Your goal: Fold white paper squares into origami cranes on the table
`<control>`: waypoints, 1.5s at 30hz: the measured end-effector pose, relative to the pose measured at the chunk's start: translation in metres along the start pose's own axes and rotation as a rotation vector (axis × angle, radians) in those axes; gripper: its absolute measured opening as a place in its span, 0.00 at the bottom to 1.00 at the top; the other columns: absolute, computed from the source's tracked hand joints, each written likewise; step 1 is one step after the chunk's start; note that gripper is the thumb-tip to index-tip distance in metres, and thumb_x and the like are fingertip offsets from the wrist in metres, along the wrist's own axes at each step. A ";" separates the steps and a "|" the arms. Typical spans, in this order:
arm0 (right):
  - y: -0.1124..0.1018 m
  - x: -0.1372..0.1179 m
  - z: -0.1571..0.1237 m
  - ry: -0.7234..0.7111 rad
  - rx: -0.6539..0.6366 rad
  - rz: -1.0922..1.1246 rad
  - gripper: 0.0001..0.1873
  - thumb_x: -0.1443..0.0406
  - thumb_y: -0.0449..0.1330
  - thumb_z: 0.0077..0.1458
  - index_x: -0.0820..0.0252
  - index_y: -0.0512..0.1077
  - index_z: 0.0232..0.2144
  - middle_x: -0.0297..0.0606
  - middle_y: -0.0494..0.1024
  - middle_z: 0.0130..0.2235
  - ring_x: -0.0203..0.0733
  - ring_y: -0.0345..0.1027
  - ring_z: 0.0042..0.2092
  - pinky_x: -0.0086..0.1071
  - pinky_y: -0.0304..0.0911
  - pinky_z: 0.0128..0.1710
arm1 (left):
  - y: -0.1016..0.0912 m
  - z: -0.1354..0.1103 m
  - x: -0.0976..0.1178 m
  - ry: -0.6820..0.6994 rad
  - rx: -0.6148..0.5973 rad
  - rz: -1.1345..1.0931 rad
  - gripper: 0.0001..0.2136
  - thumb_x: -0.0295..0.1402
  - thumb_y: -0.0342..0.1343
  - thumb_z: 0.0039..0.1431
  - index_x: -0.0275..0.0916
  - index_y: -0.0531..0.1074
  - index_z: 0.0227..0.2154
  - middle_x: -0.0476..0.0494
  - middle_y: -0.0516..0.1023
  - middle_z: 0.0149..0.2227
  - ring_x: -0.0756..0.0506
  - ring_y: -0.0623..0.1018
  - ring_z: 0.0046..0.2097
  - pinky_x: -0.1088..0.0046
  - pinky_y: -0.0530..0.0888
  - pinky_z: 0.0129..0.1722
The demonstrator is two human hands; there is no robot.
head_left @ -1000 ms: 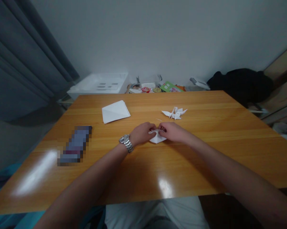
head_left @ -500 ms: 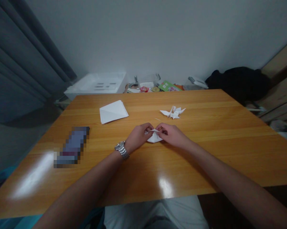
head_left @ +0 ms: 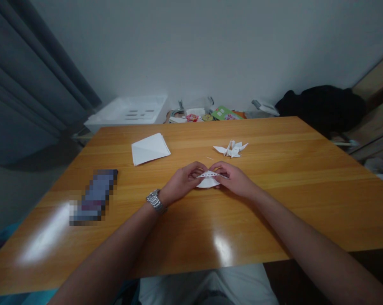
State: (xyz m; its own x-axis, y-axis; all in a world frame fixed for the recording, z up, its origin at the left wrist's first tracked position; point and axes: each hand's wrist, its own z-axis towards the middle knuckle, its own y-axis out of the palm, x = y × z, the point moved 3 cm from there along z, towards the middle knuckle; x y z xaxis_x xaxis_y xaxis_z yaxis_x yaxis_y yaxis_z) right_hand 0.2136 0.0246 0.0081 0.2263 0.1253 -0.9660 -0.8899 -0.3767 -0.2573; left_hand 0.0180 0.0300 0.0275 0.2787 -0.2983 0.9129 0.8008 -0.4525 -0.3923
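Observation:
Between my hands, over the middle of the wooden table [head_left: 261, 216], is a small folded sheet of white paper [head_left: 208, 182] with a row of dark marks or holes along one fold. My left hand [head_left: 184, 180], with a metal watch [head_left: 156, 201] on its wrist, pinches the paper's left side. On the right side my right hand [head_left: 234, 178] grips it between thumb and fingers. Some fingertips are hidden behind the paper. Just beyond my right hand stands a folded white paper crane [head_left: 231, 149] with its wings spread.
A stack of white paper [head_left: 151, 149] lies at the back left. Nearer on the left is a blurred-out phone [head_left: 96, 197]. Past the far edge are a white plastic tray [head_left: 130, 111], a green booklet [head_left: 225, 113] and a black cloth heap [head_left: 321, 110].
My hands have moved slightly apart. The paper has opened out at its top, and the row of dark marks now shows across it.

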 end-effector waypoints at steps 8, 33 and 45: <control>0.000 -0.002 -0.004 -0.042 0.026 0.112 0.16 0.53 0.62 0.60 0.57 0.71 0.43 0.38 0.78 0.35 0.39 0.73 0.33 0.33 0.67 0.33 | -0.004 0.000 0.001 0.073 0.041 0.092 0.09 0.26 0.56 0.60 0.38 0.74 0.43 0.46 0.80 0.41 0.49 0.78 0.41 0.74 0.74 0.43; -0.006 -0.014 -0.007 -0.137 0.078 -0.317 0.10 0.59 0.61 0.60 0.58 0.80 0.36 0.37 0.83 0.36 0.42 0.74 0.36 0.32 0.63 0.37 | 0.012 0.002 -0.001 -0.036 0.089 0.009 0.10 0.39 0.57 0.63 0.36 0.74 0.38 0.45 0.80 0.35 0.48 0.79 0.36 0.75 0.75 0.37; -0.010 -0.004 -0.010 0.007 -0.114 -0.271 0.21 0.52 0.56 0.64 0.62 0.81 0.35 0.39 0.82 0.33 0.41 0.71 0.34 0.31 0.61 0.34 | 0.001 0.001 -0.001 -0.084 0.048 0.006 0.11 0.40 0.60 0.60 0.35 0.77 0.33 0.45 0.80 0.32 0.49 0.77 0.33 0.77 0.72 0.32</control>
State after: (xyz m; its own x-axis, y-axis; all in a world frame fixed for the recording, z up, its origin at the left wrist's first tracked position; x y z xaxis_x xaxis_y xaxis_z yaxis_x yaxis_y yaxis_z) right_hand 0.2253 0.0187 0.0142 0.4530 0.2291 -0.8616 -0.7461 -0.4315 -0.5071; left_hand 0.0187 0.0307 0.0267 0.3258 -0.2284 0.9174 0.8226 -0.4098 -0.3942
